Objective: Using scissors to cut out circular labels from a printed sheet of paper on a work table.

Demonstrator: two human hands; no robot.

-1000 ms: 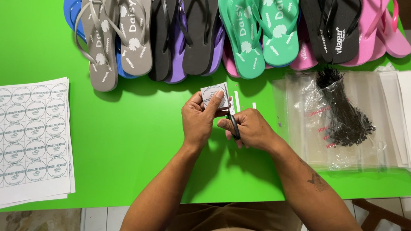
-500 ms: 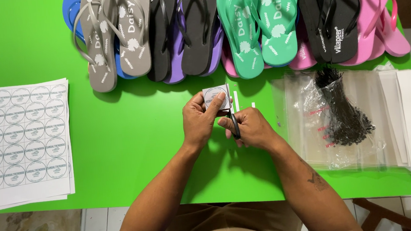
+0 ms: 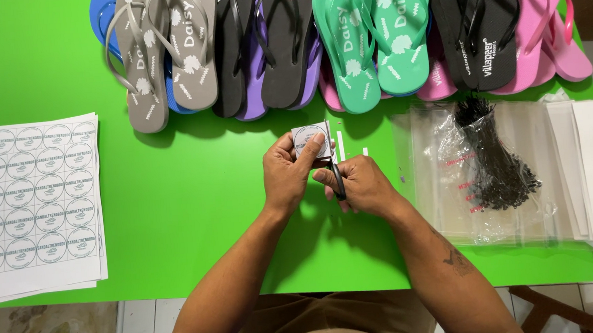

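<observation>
Paper label square [image 3: 310, 139] is pinched upright in the left hand [image 3: 285, 178]. Right hand [image 3: 357, 186] grips closed black scissors [image 3: 337, 179] just beside and below it, blades pointing up toward the label's right edge.

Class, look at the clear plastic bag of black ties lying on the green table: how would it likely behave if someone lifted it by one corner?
The clear plastic bag looks thin and crinkled, so it would probably sag limply. The black ties inside seem loose and slight, so probably light, and they might slide toward the low end.

Flip-flops [image 3: 343, 38] rowed along far edge — sticker sheets [image 3: 35, 205] left, clear bag [image 3: 478, 175] right.
</observation>
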